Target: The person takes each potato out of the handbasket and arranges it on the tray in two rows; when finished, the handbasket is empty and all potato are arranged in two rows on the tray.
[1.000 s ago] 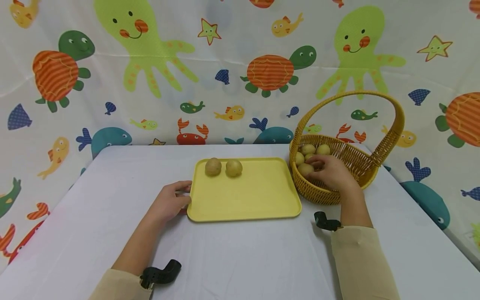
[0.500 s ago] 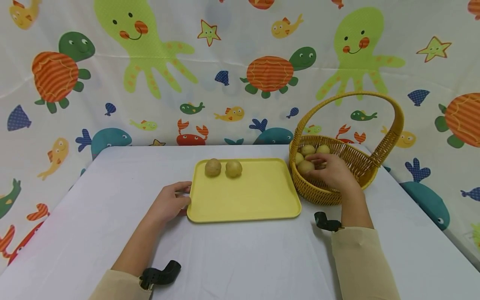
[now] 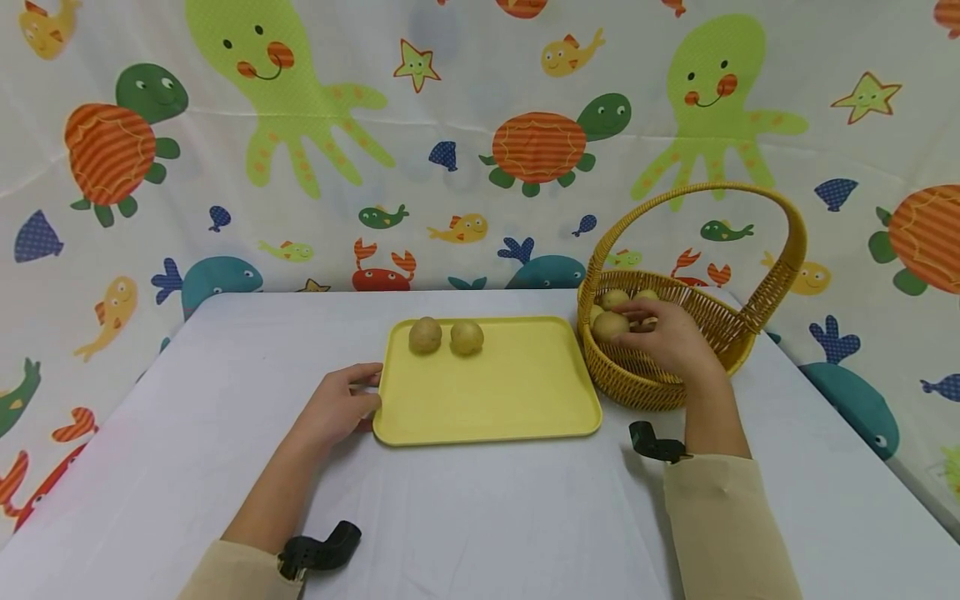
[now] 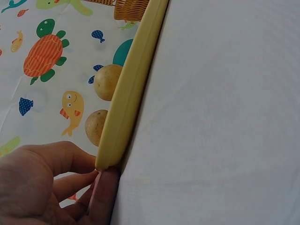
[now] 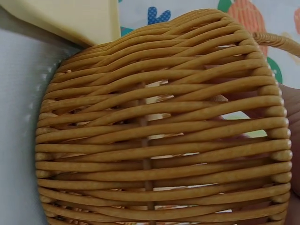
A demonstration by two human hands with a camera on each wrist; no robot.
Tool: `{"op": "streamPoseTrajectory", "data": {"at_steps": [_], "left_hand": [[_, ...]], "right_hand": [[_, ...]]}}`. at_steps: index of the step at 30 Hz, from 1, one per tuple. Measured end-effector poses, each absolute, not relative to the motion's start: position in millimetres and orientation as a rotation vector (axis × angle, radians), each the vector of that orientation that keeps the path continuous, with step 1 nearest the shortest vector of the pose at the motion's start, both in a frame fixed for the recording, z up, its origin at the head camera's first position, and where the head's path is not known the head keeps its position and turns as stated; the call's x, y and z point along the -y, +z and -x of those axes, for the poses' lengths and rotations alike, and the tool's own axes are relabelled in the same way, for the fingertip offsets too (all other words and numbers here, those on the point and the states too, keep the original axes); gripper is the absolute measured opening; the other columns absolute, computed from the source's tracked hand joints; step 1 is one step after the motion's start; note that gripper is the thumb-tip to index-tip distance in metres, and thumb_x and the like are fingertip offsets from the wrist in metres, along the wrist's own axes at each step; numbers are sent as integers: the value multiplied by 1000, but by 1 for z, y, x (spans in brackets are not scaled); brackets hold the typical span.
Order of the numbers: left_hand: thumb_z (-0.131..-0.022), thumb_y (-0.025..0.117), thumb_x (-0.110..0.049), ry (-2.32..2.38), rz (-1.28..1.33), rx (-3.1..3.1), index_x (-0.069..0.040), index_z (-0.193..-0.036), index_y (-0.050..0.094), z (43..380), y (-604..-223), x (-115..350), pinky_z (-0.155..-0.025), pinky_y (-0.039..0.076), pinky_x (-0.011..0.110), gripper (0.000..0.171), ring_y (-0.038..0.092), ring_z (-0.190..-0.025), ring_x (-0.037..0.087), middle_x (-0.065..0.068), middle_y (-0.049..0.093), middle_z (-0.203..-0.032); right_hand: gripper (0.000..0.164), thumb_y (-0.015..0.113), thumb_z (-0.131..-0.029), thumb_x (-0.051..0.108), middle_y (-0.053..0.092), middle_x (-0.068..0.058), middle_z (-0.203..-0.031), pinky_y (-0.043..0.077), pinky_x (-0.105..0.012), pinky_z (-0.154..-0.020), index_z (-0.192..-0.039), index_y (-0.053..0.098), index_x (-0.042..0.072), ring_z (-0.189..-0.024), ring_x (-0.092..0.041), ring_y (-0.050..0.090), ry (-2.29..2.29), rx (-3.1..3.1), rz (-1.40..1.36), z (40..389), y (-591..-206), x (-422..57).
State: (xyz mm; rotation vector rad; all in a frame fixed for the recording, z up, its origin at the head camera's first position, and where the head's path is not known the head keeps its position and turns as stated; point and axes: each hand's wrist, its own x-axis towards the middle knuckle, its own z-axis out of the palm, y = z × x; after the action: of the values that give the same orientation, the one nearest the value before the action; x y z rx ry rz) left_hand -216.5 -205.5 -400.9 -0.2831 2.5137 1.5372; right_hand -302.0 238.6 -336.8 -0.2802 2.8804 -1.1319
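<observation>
A yellow tray (image 3: pixel 517 392) lies on the white table with two potatoes (image 3: pixel 425 335) side by side near its far left corner. My left hand (image 3: pixel 341 406) holds the tray's left edge; in the left wrist view, fingertips meet the tray rim (image 4: pixel 123 98) above and below. Inside the wicker basket (image 3: pixel 637 387), my right hand (image 3: pixel 671 337) grips a potato (image 3: pixel 609 327) between thumb and fingers. Several other potatoes (image 3: pixel 615 298) sit behind it, partly hidden by the hand. In the right wrist view the basket's woven side (image 5: pixel 154 131) covers most of the hand.
The basket's tall arched handle (image 3: pixel 708 190) rises over the right forearm's far side. Close behind the table hangs a white cloth (image 3: pixel 465 75) printed with sea animals. The basket stands right against the tray's right side.
My right hand has lifted slightly inside the basket, and the potato in its fingers has risen a little with it. The left hand and tray stay put.
</observation>
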Motion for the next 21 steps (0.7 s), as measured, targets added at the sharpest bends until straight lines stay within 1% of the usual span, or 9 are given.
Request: {"op": "streamPoseTrajectory", "data": {"at_steps": [7, 14, 15, 18, 20, 21], "left_hand": [[-90, 56, -4, 1538, 289, -2514, -5, -154, 46, 216, -401, 205, -77, 63, 32, 65, 61, -104, 26, 16, 53, -144], [-90, 55, -4, 1557, 263, -2505, -3, -155, 44, 217, -401, 207, -77, 63, 33, 66, 60, -105, 26, 17, 53, -144], [-90, 55, -4, 1558, 260, -2504, -3, -155, 44, 217, -401, 207, -77, 63, 33, 66, 60, -105, 26, 17, 53, -144], [-90, 55, -4, 1557, 260, -2503, -4, -155, 45, 218, -402, 207, -77, 63, 32, 66, 60, -105, 26, 16, 53, -145], [-89, 55, -3, 1561, 250, -2501, -4, -155, 45, 217, -402, 208, -76, 63, 32, 66, 60, -104, 26, 17, 52, -145], [-89, 55, -3, 1562, 246, -2503, -3, -155, 45, 217, -402, 208, -76, 63, 32, 66, 60, -104, 26, 17, 52, -144]], "right_hand": [[49, 75, -94, 20, 59, -21, -138, 53, -54, -104, -139, 61, 8, -128, -43, 56, -1188, -2867, 304, 298, -332, -238], [52, 76, -94, 24, 56, -20, -144, 55, -52, -103, -142, 59, 11, -129, -41, 59, -1241, -2829, 249, 294, -324, -239], [53, 76, -94, 24, 55, -20, -146, 56, -48, -102, -142, 59, 11, -130, -41, 59, -1249, -2824, 242, 294, -323, -239], [52, 75, -95, 23, 51, -18, -150, 58, -32, -95, -143, 59, 12, -132, -39, 59, -1288, -2808, 229, 292, -319, -239], [52, 75, -95, 24, 50, -18, -152, 57, -22, -88, -143, 59, 12, -132, -38, 58, -1304, -2807, 232, 292, -318, -239], [52, 75, -95, 24, 50, -18, -152, 55, -19, -86, -143, 59, 12, -133, -38, 58, -1309, -2810, 234, 291, -318, -239]]}}
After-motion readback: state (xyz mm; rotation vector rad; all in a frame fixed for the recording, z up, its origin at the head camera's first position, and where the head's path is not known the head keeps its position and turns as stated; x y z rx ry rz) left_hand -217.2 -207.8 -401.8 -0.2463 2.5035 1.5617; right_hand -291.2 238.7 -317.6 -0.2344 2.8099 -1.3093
